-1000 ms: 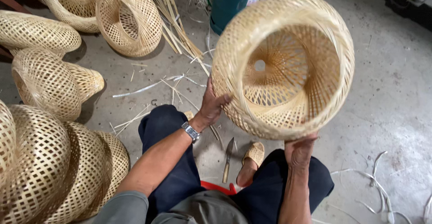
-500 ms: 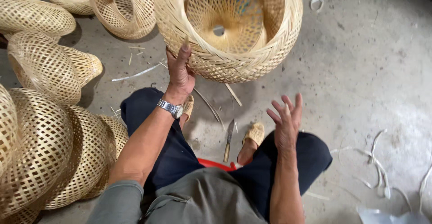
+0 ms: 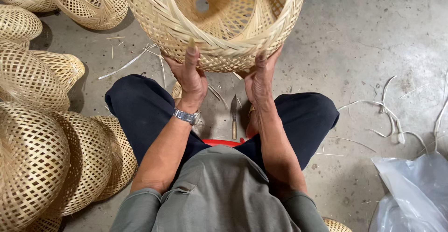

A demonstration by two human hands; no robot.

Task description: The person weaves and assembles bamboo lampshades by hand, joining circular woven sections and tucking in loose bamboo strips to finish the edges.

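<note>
The grey concrete floor (image 3: 364, 36) is littered with bamboo strips, and finished woven shades (image 3: 42, 166) are piled along its left edge. I hold a large woven bamboo shade (image 3: 219, 22) above my knees, opening toward me. My left hand (image 3: 189, 76) and right hand (image 3: 261, 76) both grip its near rim, thumbs pressed over the weave. What looks like a small knife (image 3: 234, 117) lies on the floor between my legs.

Soft, even daylight; faint shadows under the woven shades (image 3: 32, 134) at left; mild glare on the clear plastic bag (image 3: 413, 190) near right; focus sharp throughout
</note>
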